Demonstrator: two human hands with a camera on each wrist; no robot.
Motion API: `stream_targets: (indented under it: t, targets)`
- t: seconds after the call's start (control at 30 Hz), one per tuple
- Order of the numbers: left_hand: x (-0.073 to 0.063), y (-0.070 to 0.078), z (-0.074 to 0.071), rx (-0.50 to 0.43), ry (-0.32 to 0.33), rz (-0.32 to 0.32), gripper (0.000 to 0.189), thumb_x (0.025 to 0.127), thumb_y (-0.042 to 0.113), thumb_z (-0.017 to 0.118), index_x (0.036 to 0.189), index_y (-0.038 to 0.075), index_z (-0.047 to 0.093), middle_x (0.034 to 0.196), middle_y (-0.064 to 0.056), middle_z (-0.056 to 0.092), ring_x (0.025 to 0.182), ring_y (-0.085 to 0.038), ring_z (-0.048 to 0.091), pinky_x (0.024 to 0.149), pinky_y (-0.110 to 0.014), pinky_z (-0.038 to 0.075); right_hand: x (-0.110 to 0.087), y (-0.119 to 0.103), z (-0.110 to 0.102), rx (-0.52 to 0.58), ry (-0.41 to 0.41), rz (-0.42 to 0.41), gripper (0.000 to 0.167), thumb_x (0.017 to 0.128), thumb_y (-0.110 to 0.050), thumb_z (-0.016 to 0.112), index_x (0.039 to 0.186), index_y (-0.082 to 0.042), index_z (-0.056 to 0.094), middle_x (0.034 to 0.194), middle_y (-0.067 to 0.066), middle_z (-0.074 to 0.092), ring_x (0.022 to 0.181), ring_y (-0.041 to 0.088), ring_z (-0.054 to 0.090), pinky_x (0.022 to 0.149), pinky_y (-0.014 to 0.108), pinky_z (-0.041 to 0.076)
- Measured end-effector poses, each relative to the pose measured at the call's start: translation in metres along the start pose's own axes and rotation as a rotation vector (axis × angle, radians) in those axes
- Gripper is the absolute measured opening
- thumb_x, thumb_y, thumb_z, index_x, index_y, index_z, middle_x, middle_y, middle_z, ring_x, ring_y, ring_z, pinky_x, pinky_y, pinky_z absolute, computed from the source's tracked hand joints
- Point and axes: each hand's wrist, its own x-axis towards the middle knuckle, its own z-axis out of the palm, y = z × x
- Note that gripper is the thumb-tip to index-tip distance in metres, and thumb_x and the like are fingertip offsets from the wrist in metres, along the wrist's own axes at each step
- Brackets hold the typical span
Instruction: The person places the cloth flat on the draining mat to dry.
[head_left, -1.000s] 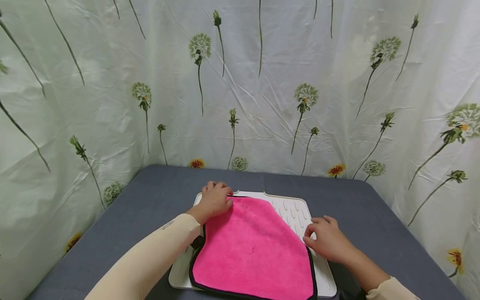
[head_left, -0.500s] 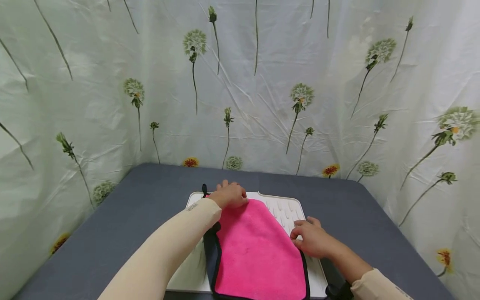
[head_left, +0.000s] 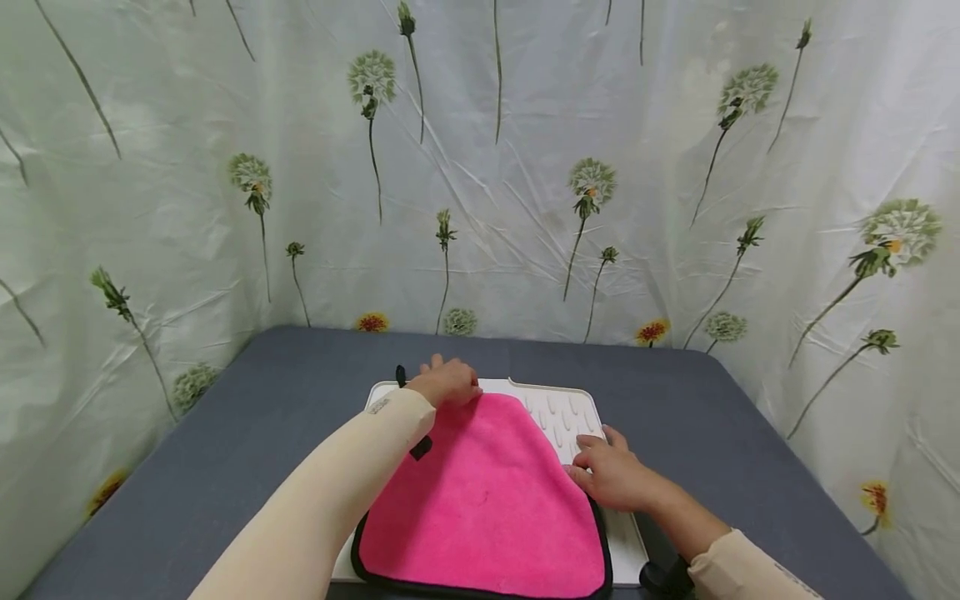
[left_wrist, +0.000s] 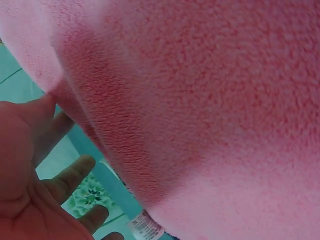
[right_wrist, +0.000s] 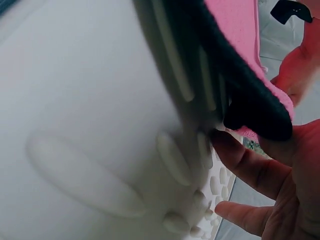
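Observation:
A pink towel [head_left: 487,500] with black edging covers much of a white tray [head_left: 558,412] with raised oval ridges. My left hand [head_left: 446,383] pinches the towel's far edge; in the left wrist view the thumb [left_wrist: 37,112] meets the fabric while the other fingers spread below it. At the towel's right side, my right hand [head_left: 618,477] pinches the black edging [right_wrist: 240,75] between thumb and forefinger, above the tray's ridges. The towel's far left part is hidden behind my left forearm.
The tray lies on a dark grey-blue tabletop [head_left: 300,383]. Behind and beside it hangs a pale curtain [head_left: 525,250] printed with dandelions. A white printed label [left_wrist: 145,227] shows by the towel in the left wrist view.
Half a second ago the towel's left side was drawn inward, showing a dark strip; now it spreads further left. My left hand moved right along the far edge, then slightly back. Both hands still hold on.

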Motion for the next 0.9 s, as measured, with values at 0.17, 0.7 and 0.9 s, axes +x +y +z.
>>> stream_targets:
  t: [0.17,0.7,0.9]
  targets:
    - [0.005,-0.004,0.007,0.013,0.012,0.020,0.021,0.101,0.034,0.063,0.116,0.026,0.074,0.139,-0.010,0.056,0.135,-0.039,0.039,0.111,-0.059,0.033,-0.002,-0.004,0.003,0.067,-0.012,0.031,0.016,0.092,-0.020,0.070,0.077,-0.018,0.074,0.132,0.026,0.065,0.143,0.056,0.035,0.109,0.083,0.018]
    - [0.010,-0.007,0.014,0.041,0.076,0.053,0.011,0.096,0.033,0.070,0.101,0.025,0.075,0.130,-0.008,0.059,0.125,-0.036,0.042,0.103,-0.053,0.037,0.001,-0.021,0.018,0.013,0.134,0.167,0.022,0.075,-0.019,0.080,0.060,-0.023,0.064,0.125,0.021,0.067,0.145,0.053,0.032,0.107,0.083,0.023]
    - [0.007,-0.008,0.014,0.026,0.088,0.062,0.009,0.096,0.031,0.070,0.098,0.024,0.075,0.128,-0.007,0.058,0.124,-0.035,0.042,0.103,-0.053,0.037,0.004,-0.026,0.021,-0.017,0.165,0.187,0.023,0.072,-0.014,0.076,0.055,-0.022,0.062,0.081,-0.004,0.071,0.145,0.046,0.039,0.109,0.080,0.024]
